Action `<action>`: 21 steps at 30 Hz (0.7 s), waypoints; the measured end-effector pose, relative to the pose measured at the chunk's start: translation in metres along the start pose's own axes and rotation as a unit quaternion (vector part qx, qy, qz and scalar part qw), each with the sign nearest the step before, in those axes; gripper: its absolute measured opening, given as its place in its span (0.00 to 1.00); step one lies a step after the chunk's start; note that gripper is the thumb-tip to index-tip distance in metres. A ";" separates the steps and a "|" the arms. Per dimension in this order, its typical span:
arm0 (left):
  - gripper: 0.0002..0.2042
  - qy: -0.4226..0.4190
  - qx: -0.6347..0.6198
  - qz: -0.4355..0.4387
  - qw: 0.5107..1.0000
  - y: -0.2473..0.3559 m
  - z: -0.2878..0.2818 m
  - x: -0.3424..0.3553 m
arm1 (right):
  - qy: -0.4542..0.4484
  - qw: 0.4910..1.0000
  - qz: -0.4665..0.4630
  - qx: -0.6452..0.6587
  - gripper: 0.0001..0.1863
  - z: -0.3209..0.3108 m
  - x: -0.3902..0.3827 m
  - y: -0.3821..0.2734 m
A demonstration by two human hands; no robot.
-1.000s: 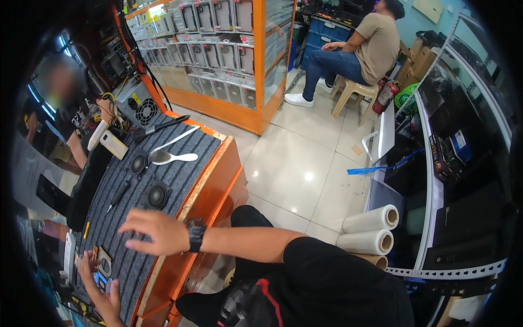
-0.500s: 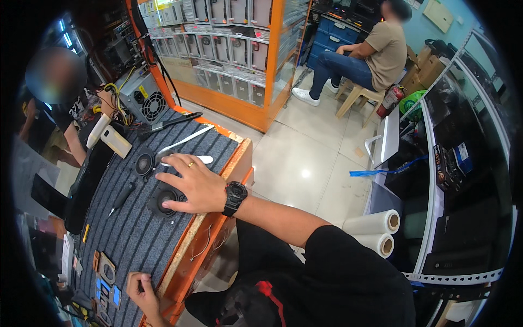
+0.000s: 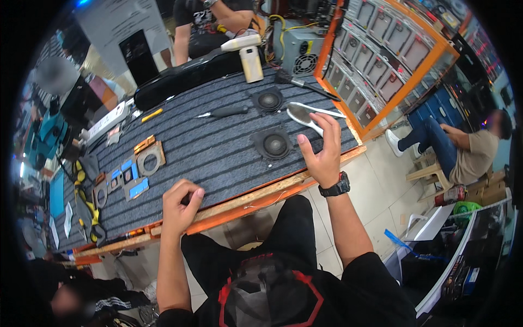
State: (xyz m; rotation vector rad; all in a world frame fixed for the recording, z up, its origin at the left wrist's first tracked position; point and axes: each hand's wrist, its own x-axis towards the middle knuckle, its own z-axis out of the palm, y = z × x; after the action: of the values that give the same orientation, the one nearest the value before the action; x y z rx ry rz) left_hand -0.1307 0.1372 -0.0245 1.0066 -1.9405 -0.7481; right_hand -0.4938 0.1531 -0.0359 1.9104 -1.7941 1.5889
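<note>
My right hand (image 3: 325, 147) hovers over the right end of the striped grey bench mat (image 3: 218, 158), thumb and fingers apart, holding nothing. Just left of it lies a small black speaker (image 3: 274, 144) in a square frame. A second black speaker (image 3: 269, 101) lies farther back. Beyond my fingertips is a white long-handled tool (image 3: 305, 115) with a grey oval head, partly covered by them. My left hand (image 3: 182, 204) rests curled at the near bench edge, with nothing visible in it. A black-handled tool (image 3: 226, 112) with a pointed metal tip lies mid-bench.
Flat ring-shaped parts (image 3: 148, 162) with blue pieces lie to the left, near yellow-and-black pliers (image 3: 90, 196). A cream handheld device (image 3: 250, 60), a black brush (image 3: 305, 83) and a metal power supply (image 3: 298, 54) stand at the back. One person is behind the bench; another sits right.
My view has swung left and up across the bench. My right hand has drawn back from the nearer speaker, leaving it uncovered. My left hand stays curled at the edge.
</note>
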 end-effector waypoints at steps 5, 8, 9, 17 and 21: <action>0.06 0.000 0.010 -0.019 1.000 -0.005 -0.005 -0.007 | -0.125 0.987 -0.009 -0.103 0.40 0.012 -0.015 -0.050; 0.06 -0.013 0.031 0.010 0.999 0.006 0.002 0.004 | -0.116 0.972 0.032 -0.203 0.49 0.021 -0.017 -0.054; 0.07 -0.006 0.026 0.026 0.999 0.003 0.006 0.006 | -0.119 0.968 0.047 -0.215 0.48 0.023 -0.015 -0.055; 0.11 -0.001 -0.004 -0.007 1.000 -0.015 0.007 -0.003 | -0.142 0.968 0.117 -0.171 0.45 0.029 -0.013 -0.068; 0.12 -0.038 0.028 -0.017 0.999 -0.010 0.005 0.001 | -0.104 0.969 0.121 -0.188 0.45 0.030 -0.019 -0.067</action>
State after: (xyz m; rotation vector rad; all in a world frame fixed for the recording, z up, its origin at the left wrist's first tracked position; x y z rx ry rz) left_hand -0.1317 0.1319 -0.0348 1.0611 -2.0239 -0.7630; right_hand -0.4200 0.1679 -0.0253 1.7855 -2.2922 1.0239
